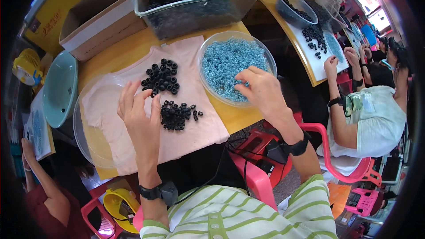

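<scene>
My left hand [141, 114] hovers over the pink cloth [190, 62], beside a pile of round black caps [163, 76]. Its thumb and fingers are apart, and I make out nothing held between them. Just right of it lies a pile of smaller black pieces [173, 116], a few scattered off its right edge. My right hand [261, 89] reaches over a round clear tub [273, 62] full of small light-blue transparent rings [232, 62]. Thumb and index finger pinch together at the rings' surface; whatever sits between them is too small to tell.
A clear bin [199, 2] of black parts stands at the back, beside an open cardboard box [102, 26]. A clear round lid [84, 137] lies at the left, near a teal basin [61, 88]. Other people work at both sides; a pink chair [327, 150] is at right.
</scene>
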Demonstrator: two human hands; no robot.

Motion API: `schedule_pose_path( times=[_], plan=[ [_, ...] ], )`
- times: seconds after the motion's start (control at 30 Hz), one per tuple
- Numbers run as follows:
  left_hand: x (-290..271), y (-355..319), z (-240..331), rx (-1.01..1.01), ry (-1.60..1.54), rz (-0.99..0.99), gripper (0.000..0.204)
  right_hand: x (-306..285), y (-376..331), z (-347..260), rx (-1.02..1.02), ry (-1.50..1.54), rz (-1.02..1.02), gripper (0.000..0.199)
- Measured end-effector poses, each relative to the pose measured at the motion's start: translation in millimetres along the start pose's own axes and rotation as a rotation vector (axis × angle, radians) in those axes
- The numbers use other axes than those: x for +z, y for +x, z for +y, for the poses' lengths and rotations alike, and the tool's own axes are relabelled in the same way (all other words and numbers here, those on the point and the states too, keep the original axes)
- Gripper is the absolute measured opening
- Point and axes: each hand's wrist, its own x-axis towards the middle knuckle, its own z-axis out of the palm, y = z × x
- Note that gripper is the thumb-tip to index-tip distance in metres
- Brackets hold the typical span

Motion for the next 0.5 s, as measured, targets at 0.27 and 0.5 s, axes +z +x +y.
schedule_pose_path(
  times=[0.27, 0.5],
  plan=[
    [-11, -60, 30, -0.276, -0.811, -0.202, 0.018, 14, -1, 0, -0.027, 0.047, -0.003, 0.018],
    [-11, -84, 38, -0.477, -1.130, -0.283, 0.023, -1, -2, 0, 0.037, 0.239, -0.017, 0.015]
  ],
)
